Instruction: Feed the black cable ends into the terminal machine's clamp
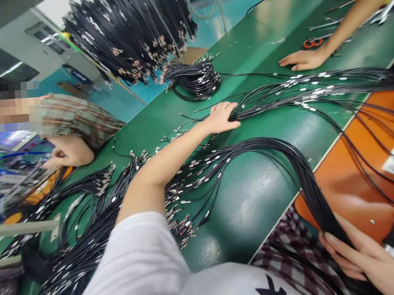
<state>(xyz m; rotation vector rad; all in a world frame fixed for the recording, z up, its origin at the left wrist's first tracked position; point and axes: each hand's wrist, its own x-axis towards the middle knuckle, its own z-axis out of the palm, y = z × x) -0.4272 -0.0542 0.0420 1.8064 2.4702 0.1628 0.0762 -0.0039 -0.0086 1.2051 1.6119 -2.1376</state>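
Note:
My left hand (222,118) is stretched out over the green table, fingers and thumb spread, at the end of a long bundle of thin black cables (271,106). Some cable strands pass between its thumb and fingers or just under the palm. At the lower right, the fingers of my right hand (362,248) are wrapped around another thick bundle of black cables (299,163). That bundle arches up across the table, and its white-tagged ends fan out beside my left forearm. Part of the bundle below my right hand is hidden.
Loose cables (85,240) lie heaped at left; a coiled bundle (197,80) sits at the back. More cables (131,35) hang behind. Another person's hand (304,60) rests near wrenches (326,25). A person in plaid (80,119) sits opposite. An orange surface (360,172) adjoins the table.

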